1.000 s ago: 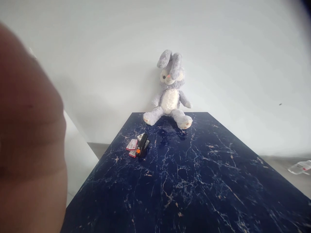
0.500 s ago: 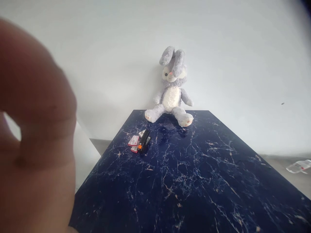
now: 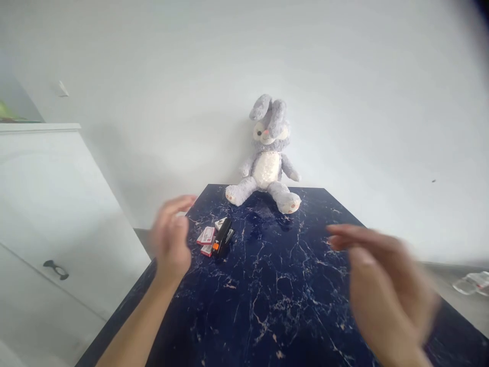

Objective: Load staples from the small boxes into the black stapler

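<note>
My left hand (image 3: 171,239) hovers over the table's left edge, somewhat blurred, with its fingers stretched forward and nothing in it. Just to its right lies a black stapler-like object (image 3: 222,236) with an orange part. It rests against several small boxes: red-and-white ones (image 3: 207,235) and a white one (image 3: 220,224). On the other side, my right hand (image 3: 385,285) is raised above the right part of the table, smeared by motion; its fingers extend leftward, the thumb lower, and it holds nothing visible. Both hands are apart from the objects.
A grey plush rabbit (image 3: 267,163) sits at the far end of the dark blue marbled table (image 3: 275,285), against the pale wall. A white cabinet (image 3: 49,204) with a dark handle (image 3: 56,270) stands at left. Clear plastic (image 3: 471,283) lies beyond the right edge.
The large hand close to the camera at left has gone from there. Both hands now appear over the table. The view has shifted slightly, revealing the cabinet; the tabletop objects look undisturbed.
</note>
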`<state>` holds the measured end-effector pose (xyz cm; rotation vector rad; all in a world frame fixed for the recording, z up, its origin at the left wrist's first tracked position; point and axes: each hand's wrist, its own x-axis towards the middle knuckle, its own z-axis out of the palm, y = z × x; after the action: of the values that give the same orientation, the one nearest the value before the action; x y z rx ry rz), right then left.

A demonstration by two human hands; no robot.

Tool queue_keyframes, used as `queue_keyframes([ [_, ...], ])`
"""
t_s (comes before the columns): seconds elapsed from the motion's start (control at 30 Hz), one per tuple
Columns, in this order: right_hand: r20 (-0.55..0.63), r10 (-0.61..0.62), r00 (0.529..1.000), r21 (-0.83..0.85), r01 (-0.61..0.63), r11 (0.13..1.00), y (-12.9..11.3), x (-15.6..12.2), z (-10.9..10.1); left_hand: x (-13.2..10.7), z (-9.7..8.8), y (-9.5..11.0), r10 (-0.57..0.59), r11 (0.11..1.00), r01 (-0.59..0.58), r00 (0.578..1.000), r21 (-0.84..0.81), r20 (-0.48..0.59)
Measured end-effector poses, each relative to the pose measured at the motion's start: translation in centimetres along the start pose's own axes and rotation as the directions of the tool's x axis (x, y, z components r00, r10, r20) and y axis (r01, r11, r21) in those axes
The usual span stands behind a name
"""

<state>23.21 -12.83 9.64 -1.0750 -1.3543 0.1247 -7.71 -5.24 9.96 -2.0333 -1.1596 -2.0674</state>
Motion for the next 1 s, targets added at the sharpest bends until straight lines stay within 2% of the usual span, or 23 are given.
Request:
queue_keyframes([
  [0.1,0.215,0.079,0.973,-0.084,-0.063,0.994,4.2,-0.7,2.5,-1.7,1.4,-4.0,-0.119,0.967,0.076,0.978,0.243,0.169],
  [0.17,0.347,0.114,0.931,-0.138,-0.070,0.988,7.0,-2.0,3.7,-3.0,1.7,-6.4,-0.156,0.936,0.048,0.945,0.348,0.288],
  [0.2,0.435,0.103,0.895,-0.137,-0.048,0.989,8.1,-2.6,4.2,-3.5,1.6,-7.3,-0.184,0.921,0.054,0.933,0.385,0.309],
  [0.27,0.539,0.119,0.834,-0.140,-0.051,0.989,9.1,-3.7,4.7,-4.2,1.5,-8.3,-0.264,0.887,0.100,0.911,0.450,0.318],
  [0.37,0.610,0.154,0.777,-0.135,-0.089,0.987,8.7,-4.4,4.9,-4.7,1.6,-8.4,-0.346,0.853,0.145,0.877,0.501,0.335],
  [0.53,0.705,0.174,0.688,-0.124,-0.123,0.985,7.2,-4.6,5.2,-5.5,2.2,-8.7,-0.380,0.841,0.131,0.834,0.525,0.401],
  [0.63,0.739,0.172,0.652,-0.121,-0.123,0.985,7.0,-4.6,5.2,-6.2,2.2,-9.5,-0.440,0.819,0.142,0.778,0.556,0.448],
  [0.83,0.756,0.148,0.637,-0.122,-0.084,0.989,7.0,-4.6,5.2,-7.3,2.2,-10.1,-0.463,0.826,0.093,0.675,0.556,0.574],
  [1.0,0.768,0.118,0.630,-0.121,-0.038,0.992,7.3,-4.8,5.3,-6.8,1.8,-9.7,-0.444,0.853,0.089,0.641,0.514,0.626],
])
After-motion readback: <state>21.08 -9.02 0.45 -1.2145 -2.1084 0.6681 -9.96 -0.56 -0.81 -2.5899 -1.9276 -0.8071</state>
